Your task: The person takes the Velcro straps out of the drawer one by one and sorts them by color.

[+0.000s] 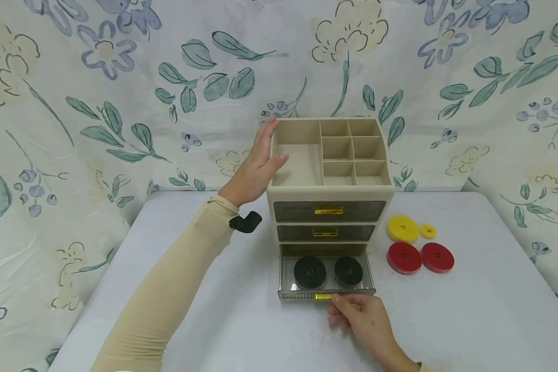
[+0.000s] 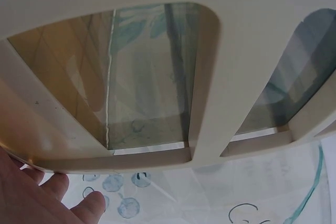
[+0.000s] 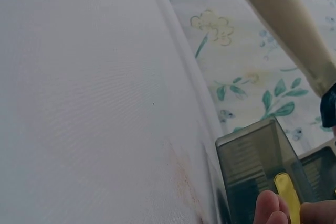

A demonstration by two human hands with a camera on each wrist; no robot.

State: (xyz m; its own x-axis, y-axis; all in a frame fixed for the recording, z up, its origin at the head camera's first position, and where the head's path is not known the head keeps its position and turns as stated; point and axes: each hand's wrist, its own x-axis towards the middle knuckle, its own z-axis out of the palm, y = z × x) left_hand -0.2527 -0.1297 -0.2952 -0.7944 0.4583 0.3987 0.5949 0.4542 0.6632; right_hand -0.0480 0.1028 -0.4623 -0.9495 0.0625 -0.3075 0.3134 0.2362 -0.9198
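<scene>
A cream desktop drawer organizer (image 1: 330, 193) stands on the table, its bottom drawer (image 1: 288, 281) pulled out. Inside that clear grey drawer lie two black discs (image 1: 310, 273) with centre holes, side by side. My left hand (image 1: 256, 170) rests against the organizer's upper left side, fingers fairly straight and thumb over the rim; the left wrist view shows its fingertips (image 2: 89, 205) at the cream frame's edge. With thumb and fingers, my right hand (image 1: 365, 320) pinches the yellow handle (image 1: 323, 296) of the bottom drawer. The same handle appears low in the right wrist view.
Two yellow discs (image 1: 402, 228), one large and one small, lie right of the organizer. Two red discs (image 1: 404, 258) lie just in front of them. Two upper drawers (image 1: 297, 212) are closed. Floral cloth (image 1: 204, 124) hangs behind the white table (image 1: 232, 320).
</scene>
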